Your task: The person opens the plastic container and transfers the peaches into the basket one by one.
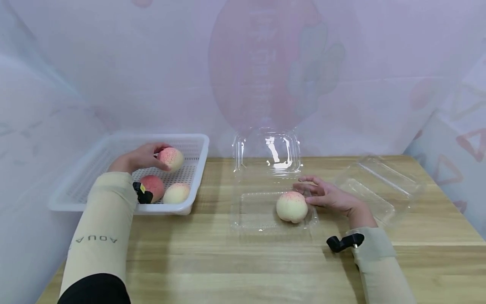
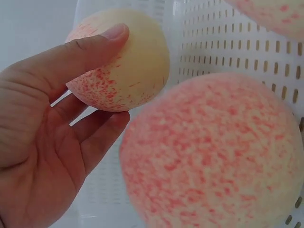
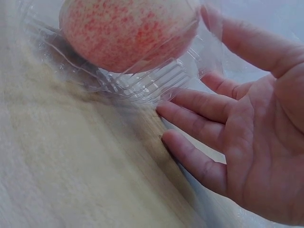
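My left hand [image 1: 142, 157] grips a peach [image 1: 172, 159], pale yellow with red speckles, over the white basket [image 1: 203, 169]. In the left wrist view the thumb lies across that peach [image 2: 140, 61] with fingers beneath. Two more peaches sit lower in the basket, a redder one [image 1: 152, 186] beside the wrist and a paler one [image 1: 176, 193]. Another peach [image 1: 292, 207] rests in the right part of a clear plastic clamshell box [image 1: 254, 207], whose lid [image 1: 265, 152] stands raised behind. My right hand [image 1: 334, 196], fingers spread and fairly straight, is at the box's right side, beside the peach.
A second clear plastic box [image 1: 379, 190] lies on the wooden table [image 1: 212, 270] behind the right hand. Patterned pale cloth [image 1: 171, 84] hangs at the back and sides. Black camera mounts are strapped to both wrists.
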Motion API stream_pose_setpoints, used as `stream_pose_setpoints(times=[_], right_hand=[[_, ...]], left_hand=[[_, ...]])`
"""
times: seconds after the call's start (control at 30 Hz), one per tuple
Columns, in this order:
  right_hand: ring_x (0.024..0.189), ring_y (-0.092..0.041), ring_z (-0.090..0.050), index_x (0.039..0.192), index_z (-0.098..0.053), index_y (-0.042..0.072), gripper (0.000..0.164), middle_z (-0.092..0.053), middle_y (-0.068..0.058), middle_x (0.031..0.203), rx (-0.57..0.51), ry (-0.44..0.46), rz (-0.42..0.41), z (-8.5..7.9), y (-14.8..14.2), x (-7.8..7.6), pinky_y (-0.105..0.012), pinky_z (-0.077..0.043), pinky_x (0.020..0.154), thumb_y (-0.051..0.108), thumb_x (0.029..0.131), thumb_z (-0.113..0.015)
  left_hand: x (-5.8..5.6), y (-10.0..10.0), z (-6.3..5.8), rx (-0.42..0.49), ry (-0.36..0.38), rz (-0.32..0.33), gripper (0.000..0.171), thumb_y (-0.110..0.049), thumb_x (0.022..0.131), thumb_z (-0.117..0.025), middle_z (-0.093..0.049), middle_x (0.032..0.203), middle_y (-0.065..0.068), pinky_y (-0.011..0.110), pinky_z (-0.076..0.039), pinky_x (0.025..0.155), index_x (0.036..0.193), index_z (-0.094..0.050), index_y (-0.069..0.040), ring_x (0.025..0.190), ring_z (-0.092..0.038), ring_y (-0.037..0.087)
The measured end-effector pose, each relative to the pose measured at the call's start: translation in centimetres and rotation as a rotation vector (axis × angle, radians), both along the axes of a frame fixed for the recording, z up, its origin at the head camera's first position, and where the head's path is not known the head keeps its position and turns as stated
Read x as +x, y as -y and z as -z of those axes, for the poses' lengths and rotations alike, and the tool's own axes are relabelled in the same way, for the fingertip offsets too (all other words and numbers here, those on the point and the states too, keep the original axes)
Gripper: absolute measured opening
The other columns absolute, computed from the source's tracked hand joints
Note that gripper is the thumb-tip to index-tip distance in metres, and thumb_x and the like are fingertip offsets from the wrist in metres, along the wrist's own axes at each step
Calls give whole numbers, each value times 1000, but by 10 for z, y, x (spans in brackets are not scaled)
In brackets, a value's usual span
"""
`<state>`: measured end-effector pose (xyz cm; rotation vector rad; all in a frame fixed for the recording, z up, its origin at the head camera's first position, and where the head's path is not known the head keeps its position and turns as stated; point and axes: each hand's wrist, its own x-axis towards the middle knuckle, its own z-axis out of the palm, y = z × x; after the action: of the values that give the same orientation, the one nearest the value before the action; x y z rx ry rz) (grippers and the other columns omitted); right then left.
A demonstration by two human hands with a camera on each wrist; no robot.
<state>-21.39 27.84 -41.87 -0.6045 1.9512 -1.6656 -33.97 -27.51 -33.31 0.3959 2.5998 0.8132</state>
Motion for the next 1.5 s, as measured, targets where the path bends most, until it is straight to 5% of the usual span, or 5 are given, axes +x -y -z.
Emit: stream_pose_setpoints(times=[0.3, 0.67, 0.97, 1.5], right_hand=[[148, -42, -24, 152, -12, -1, 73, -21, -27, 161, -7, 18, -10, 2, 4, 2, -20, -45, 104, 6, 98, -59], [148, -44, -21, 153, -14, 0, 73, -24, -26, 161, 1, 14, -1, 0, 10, -1, -19, -45, 104, 8, 97, -61], [148, -44, -21, 151, -23, 8, 66, -24, -26, 161, -14, 22, -5, 1, 12, -6, -20, -45, 104, 7, 97, -61], [148, -45, -21, 152, -12, -1, 73, -23, -26, 161, 6, 11, -10, 6, 11, -10, -18, -45, 103, 8, 98, -60]], left_hand=[[4, 17, 15, -79, 78, -28, 80, -21, 87, -72, -41, 145, 28, 58, -41, 108, 150, -29, 1, 128, -43, 41], [6, 21, 12, -105, 84, -45, 82, -25, 88, -73, -36, 148, 29, 66, -34, 111, 152, -27, 0, 131, -38, 44], [3, 19, -11, -115, -58, 47, 71, -21, 94, -67, -31, 153, 34, 69, -33, 109, 149, -31, 6, 140, -29, 55], [6, -20, -54, -35, -251, 36, 72, -31, 93, -70, -33, 160, 17, 67, -31, 113, 152, -36, -10, 145, -33, 43]])
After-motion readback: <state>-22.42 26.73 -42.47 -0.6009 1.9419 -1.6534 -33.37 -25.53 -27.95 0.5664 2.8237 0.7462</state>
